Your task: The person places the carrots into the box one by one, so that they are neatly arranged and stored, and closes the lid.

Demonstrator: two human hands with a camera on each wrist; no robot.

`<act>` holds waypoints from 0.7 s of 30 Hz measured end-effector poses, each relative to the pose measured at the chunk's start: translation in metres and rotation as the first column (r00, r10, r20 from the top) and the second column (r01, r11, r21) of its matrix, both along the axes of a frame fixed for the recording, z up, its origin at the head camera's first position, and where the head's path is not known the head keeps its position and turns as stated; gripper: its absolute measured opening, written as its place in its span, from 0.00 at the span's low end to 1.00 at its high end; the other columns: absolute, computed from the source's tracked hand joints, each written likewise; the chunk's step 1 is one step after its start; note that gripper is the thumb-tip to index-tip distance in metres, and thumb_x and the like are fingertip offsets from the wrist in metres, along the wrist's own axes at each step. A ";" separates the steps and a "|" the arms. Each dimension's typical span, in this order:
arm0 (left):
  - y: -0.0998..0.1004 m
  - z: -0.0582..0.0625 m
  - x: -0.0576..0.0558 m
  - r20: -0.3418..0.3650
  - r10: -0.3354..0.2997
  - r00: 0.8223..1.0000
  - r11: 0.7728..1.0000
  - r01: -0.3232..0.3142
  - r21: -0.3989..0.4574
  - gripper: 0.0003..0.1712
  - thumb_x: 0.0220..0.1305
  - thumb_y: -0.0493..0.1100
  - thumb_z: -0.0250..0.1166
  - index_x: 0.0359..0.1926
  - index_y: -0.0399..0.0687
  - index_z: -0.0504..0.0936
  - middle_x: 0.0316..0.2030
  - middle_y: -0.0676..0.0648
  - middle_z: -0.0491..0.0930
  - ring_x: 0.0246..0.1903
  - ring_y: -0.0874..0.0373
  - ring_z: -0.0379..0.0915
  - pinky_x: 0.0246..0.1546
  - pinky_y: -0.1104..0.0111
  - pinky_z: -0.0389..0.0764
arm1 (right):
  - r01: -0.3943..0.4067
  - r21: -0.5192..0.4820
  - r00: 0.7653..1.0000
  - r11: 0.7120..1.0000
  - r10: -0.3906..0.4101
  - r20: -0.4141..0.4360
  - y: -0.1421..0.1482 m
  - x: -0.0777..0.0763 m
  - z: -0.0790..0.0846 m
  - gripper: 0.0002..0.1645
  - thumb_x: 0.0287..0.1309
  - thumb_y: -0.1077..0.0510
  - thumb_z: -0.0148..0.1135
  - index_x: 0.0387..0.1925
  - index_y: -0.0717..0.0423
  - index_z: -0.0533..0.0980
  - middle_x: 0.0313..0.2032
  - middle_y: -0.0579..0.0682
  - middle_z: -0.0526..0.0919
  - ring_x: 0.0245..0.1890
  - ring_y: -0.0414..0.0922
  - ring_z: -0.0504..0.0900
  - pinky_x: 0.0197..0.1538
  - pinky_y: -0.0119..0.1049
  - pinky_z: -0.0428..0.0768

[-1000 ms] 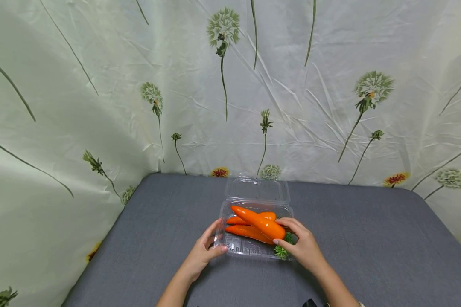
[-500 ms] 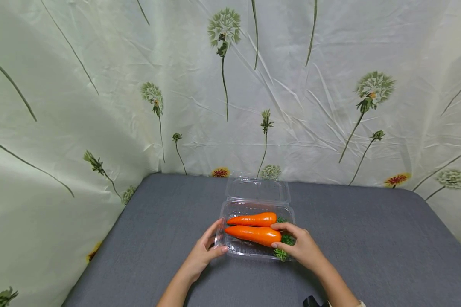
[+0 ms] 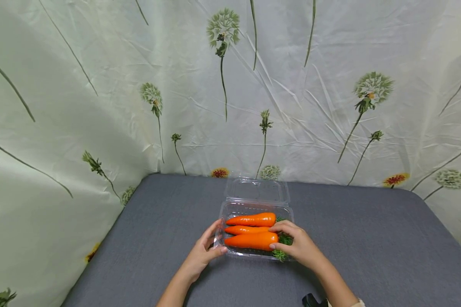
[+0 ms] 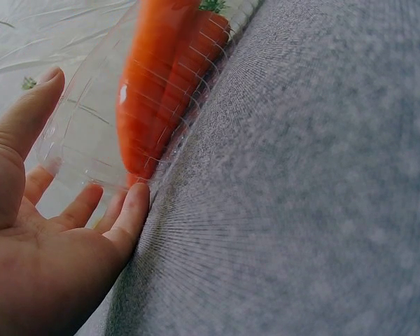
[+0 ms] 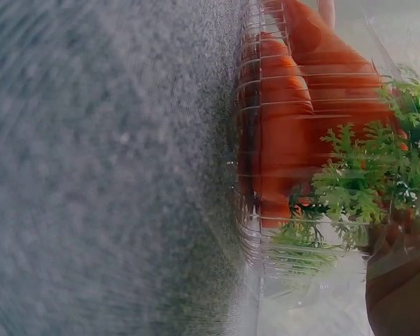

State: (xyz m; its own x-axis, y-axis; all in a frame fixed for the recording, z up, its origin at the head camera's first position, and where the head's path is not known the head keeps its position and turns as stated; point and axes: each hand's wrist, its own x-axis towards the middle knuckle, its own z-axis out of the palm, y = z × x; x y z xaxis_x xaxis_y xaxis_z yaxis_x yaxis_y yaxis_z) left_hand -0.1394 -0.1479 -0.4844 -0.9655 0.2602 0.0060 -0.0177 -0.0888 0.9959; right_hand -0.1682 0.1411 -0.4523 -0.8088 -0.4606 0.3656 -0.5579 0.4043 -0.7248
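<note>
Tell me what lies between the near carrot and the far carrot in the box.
A third carrot, partly hidden by the near carrot, lies there; the head view shows it.

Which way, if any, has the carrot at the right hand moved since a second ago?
Yes: the carrot in the right hand has moved toward the near side of the container, and slightly left.

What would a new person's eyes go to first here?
Probably the three bright orange carrots, lying side by side in the open clear box. The left hand is at its left end, and the right hand pinches the front carrot. Next, perhaps the big printed dandelions on the pale cloth behind the grey table.
</note>
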 end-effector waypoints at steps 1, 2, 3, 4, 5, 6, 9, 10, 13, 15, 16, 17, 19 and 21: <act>0.000 0.000 0.000 0.002 0.000 1.000 1.000 0.000 0.001 0.42 0.54 0.33 0.64 0.67 0.50 0.54 0.65 0.39 0.50 0.59 0.41 0.53 0.45 0.67 0.70 | 0.000 0.005 1.000 1.000 0.000 -0.002 0.000 0.000 0.000 0.21 0.44 0.51 0.68 0.42 0.52 0.77 0.43 0.43 0.76 0.41 0.40 0.74 0.40 0.35 0.73; 0.000 0.000 0.000 0.002 -0.001 1.000 1.000 0.001 0.001 0.42 0.54 0.33 0.64 0.67 0.50 0.54 0.65 0.39 0.50 0.59 0.41 0.52 0.45 0.67 0.70 | 0.001 0.009 1.000 1.000 -0.001 -0.002 0.000 0.000 0.000 0.21 0.44 0.51 0.68 0.42 0.53 0.78 0.43 0.43 0.76 0.41 0.40 0.74 0.41 0.35 0.73; 0.000 0.000 0.000 0.004 -0.001 1.000 1.000 0.001 0.001 0.42 0.54 0.33 0.64 0.67 0.50 0.55 0.65 0.39 0.50 0.59 0.41 0.52 0.45 0.67 0.69 | 0.002 0.014 1.000 1.000 -0.002 -0.005 0.000 0.000 0.000 0.21 0.44 0.50 0.68 0.43 0.53 0.78 0.43 0.43 0.76 0.42 0.40 0.74 0.41 0.35 0.73; 0.000 0.000 -0.001 0.004 -0.002 1.000 1.000 0.002 0.001 0.42 0.54 0.33 0.64 0.67 0.50 0.55 0.66 0.39 0.50 0.59 0.41 0.52 0.46 0.66 0.69 | 0.001 0.018 1.000 1.000 -0.001 -0.004 0.000 0.000 0.000 0.22 0.45 0.50 0.68 0.43 0.53 0.78 0.43 0.43 0.76 0.42 0.41 0.74 0.42 0.36 0.73; 0.000 0.000 -0.001 0.005 -0.002 1.000 1.000 0.002 0.003 0.42 0.54 0.33 0.64 0.67 0.50 0.55 0.66 0.39 0.50 0.59 0.41 0.52 0.46 0.66 0.69 | 0.001 0.022 1.000 1.000 -0.001 -0.004 0.000 0.000 0.000 0.22 0.45 0.50 0.68 0.43 0.54 0.78 0.43 0.43 0.76 0.43 0.41 0.74 0.43 0.37 0.73; 0.000 0.000 -0.001 0.005 -0.002 1.000 1.000 0.002 0.004 0.42 0.54 0.33 0.63 0.67 0.50 0.55 0.66 0.40 0.50 0.60 0.41 0.51 0.46 0.66 0.69 | 0.002 0.029 1.000 1.000 -0.002 -0.005 0.000 0.000 0.000 0.22 0.46 0.50 0.67 0.43 0.54 0.78 0.43 0.43 0.77 0.44 0.41 0.74 0.44 0.38 0.73; 0.000 -0.001 0.000 0.007 -0.005 1.000 1.000 0.005 0.007 0.41 0.54 0.33 0.63 0.67 0.51 0.55 0.66 0.40 0.49 0.60 0.41 0.51 0.46 0.65 0.69 | 0.005 0.043 1.000 0.999 -0.005 0.012 0.000 0.000 0.001 0.21 0.49 0.50 0.65 0.45 0.54 0.78 0.44 0.43 0.77 0.46 0.42 0.74 0.46 0.42 0.72; 0.000 0.000 0.000 0.006 -0.006 1.000 1.000 0.006 0.008 0.41 0.54 0.33 0.63 0.67 0.51 0.55 0.66 0.40 0.49 0.60 0.41 0.51 0.46 0.65 0.69 | 0.008 0.044 1.000 0.999 -0.009 0.016 0.000 0.000 0.001 0.20 0.50 0.51 0.64 0.45 0.54 0.77 0.44 0.43 0.77 0.46 0.42 0.74 0.47 0.42 0.72; 0.000 0.000 0.000 0.004 -0.008 1.000 1.000 0.008 0.004 0.42 0.54 0.34 0.64 0.67 0.51 0.54 0.66 0.40 0.48 0.60 0.41 0.51 0.46 0.65 0.70 | 0.014 0.007 0.998 1.000 -0.015 0.062 -0.002 0.006 0.015 0.17 0.53 0.57 0.62 0.45 0.59 0.77 0.44 0.48 0.78 0.46 0.45 0.75 0.47 0.41 0.72; -0.001 0.000 0.000 0.004 -0.007 1.000 1.000 0.007 0.001 0.42 0.54 0.34 0.64 0.67 0.50 0.54 0.66 0.40 0.48 0.60 0.41 0.51 0.46 0.65 0.70 | 0.017 -0.048 0.995 0.999 -0.012 0.096 -0.003 0.009 0.022 0.16 0.54 0.61 0.61 0.45 0.62 0.76 0.43 0.52 0.78 0.46 0.47 0.75 0.47 0.38 0.73; -0.001 0.000 -0.001 0.002 -0.008 1.000 1.000 0.008 0.001 0.42 0.54 0.34 0.64 0.67 0.50 0.54 0.66 0.39 0.48 0.60 0.40 0.51 0.46 0.65 0.69 | 0.019 -0.074 0.993 0.997 -0.010 0.117 -0.003 0.011 0.025 0.15 0.54 0.63 0.60 0.45 0.64 0.76 0.43 0.54 0.78 0.46 0.47 0.75 0.46 0.37 0.73; -0.001 -0.001 -0.001 0.001 -0.008 1.000 1.000 0.008 0.000 0.42 0.54 0.34 0.64 0.67 0.49 0.54 0.66 0.39 0.48 0.60 0.40 0.51 0.46 0.65 0.69 | 0.017 -0.101 0.991 0.995 -0.003 0.136 -0.003 0.012 0.027 0.15 0.54 0.65 0.59 0.45 0.66 0.75 0.43 0.56 0.78 0.46 0.49 0.75 0.47 0.37 0.73; -0.001 -0.001 -0.002 0.000 -0.008 1.000 1.000 0.008 -0.001 0.42 0.54 0.34 0.64 0.67 0.49 0.54 0.66 0.39 0.48 0.60 0.40 0.51 0.46 0.65 0.69 | 0.018 -0.133 0.987 0.991 0.003 0.158 0.001 0.009 0.022 0.16 0.55 0.64 0.59 0.45 0.66 0.75 0.44 0.56 0.77 0.47 0.48 0.75 0.47 0.36 0.73; -0.001 -0.002 -0.002 -0.001 -0.010 1.000 1.000 0.010 0.002 0.42 0.54 0.34 0.64 0.67 0.48 0.54 0.66 0.39 0.49 0.60 0.40 0.51 0.46 0.66 0.69 | 0.013 -0.148 0.985 0.989 0.013 0.173 0.006 0.007 0.017 0.17 0.55 0.63 0.59 0.46 0.66 0.74 0.44 0.56 0.77 0.47 0.49 0.75 0.48 0.38 0.72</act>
State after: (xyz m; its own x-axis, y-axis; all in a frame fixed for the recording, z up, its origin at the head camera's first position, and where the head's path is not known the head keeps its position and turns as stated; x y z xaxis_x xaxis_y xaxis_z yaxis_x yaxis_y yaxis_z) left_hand -0.1414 -0.1487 -0.4863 -0.9630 0.2694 0.0073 -0.0178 -0.0907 0.9957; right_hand -0.1612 0.1473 -0.4349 -0.8656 -0.4123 0.2842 -0.4188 0.2851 -0.8622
